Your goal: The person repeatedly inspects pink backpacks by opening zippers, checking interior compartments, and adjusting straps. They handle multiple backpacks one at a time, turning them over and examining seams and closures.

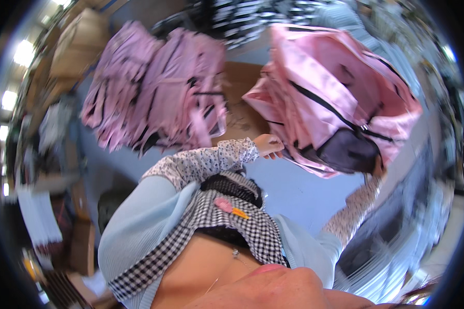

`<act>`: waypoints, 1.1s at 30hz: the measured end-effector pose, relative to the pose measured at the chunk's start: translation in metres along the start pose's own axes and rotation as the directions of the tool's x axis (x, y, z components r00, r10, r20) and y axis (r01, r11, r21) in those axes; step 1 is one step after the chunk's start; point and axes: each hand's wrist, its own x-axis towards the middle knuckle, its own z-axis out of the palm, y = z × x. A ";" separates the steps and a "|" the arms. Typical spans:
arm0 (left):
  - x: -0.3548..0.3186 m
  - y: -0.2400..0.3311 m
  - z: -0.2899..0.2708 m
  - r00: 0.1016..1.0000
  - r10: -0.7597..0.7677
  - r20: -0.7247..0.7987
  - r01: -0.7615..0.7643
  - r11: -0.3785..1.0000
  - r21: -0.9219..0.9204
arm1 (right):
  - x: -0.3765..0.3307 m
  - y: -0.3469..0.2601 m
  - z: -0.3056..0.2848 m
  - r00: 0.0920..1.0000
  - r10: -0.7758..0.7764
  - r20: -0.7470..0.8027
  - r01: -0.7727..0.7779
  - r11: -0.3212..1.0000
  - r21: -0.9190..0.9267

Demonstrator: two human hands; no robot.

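I hold up a pink backpack [335, 92] with black zips and a dark mesh pocket; it is blurred. My left hand [269, 146], in a flower-print sleeve, grips its lower left edge. My right hand [378, 169] is mostly hidden behind the bag's lower right corner and seems to grip it there. To the left lies a heap of several more pink backpacks [154, 87] with black straps, apart from both hands.
A blue surface [299, 190] lies under the bags, with a brown cardboard sheet [239, 98] between the heap and the held bag. Brown boxes [80, 44] stand at the far left and stacked striped fabric [252, 18] at the top. My chin and checked collar fill the lower edge.
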 end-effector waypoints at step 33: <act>-0.161 -0.156 -0.200 0.674 0.323 -0.665 -0.040 0.914 0.403 | -0.219 -0.159 0.121 0.878 -0.419 0.232 0.435 0.495 -0.752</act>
